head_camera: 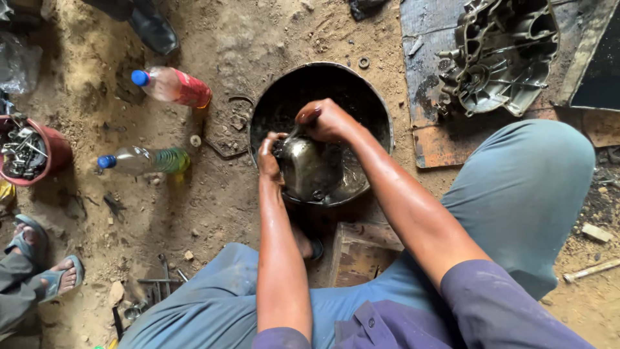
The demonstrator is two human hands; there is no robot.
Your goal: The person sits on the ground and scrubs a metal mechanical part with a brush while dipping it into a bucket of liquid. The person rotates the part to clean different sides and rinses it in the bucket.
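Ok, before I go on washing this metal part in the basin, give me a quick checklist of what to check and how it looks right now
1. Left hand has a hold on the metal part: ok, it grips the left edge.
2. Right hand is on the part: ok, it works at the top; whether it holds a tool, cannot tell.
3. Part is over the black basin: ok, drips fall inside.
4. Basin sits steady on the dirt: cannot tell.
5. The two plastic bottles are capped and apart from the basin: ok, both lie on their sides to the left.
6. Another person's sandalled feet are clear of your arms: ok, far left.
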